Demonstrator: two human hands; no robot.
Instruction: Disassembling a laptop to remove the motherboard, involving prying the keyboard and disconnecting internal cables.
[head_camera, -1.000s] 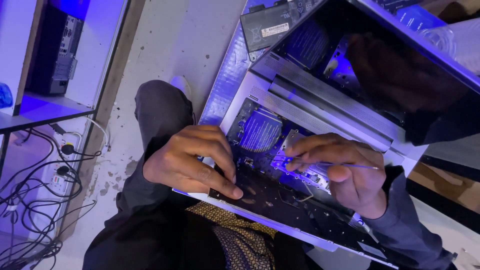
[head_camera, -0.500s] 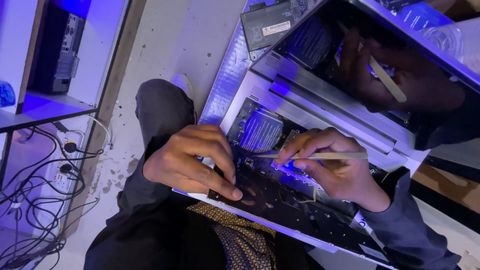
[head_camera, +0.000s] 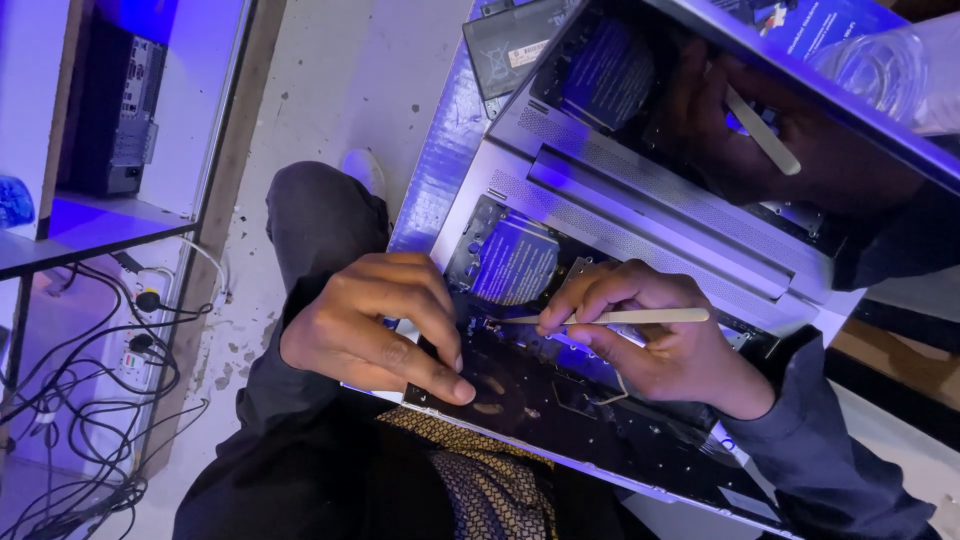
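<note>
The left hand (head_camera: 375, 325) rests with curled fingers on the opened laptop (head_camera: 600, 300) lying across the lap, holding nothing, while the right hand (head_camera: 655, 340) pinches a pale stick (head_camera: 610, 317) whose tip touches the laptop's insides.

A glossy dark laptop screen (head_camera: 800, 130) slants across the upper right of the frame, while a small white rectangular label (head_camera: 527, 53) sits on a dark battery pack (head_camera: 510, 45) at top centre.

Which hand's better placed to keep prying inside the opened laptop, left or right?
Right, probably. The right hand grips the thin beige pry stick with its tip already at the exposed internals beside the round fan. The left hand holds no tool; its fingers press on the open silver laptop base, steadying it.
</note>
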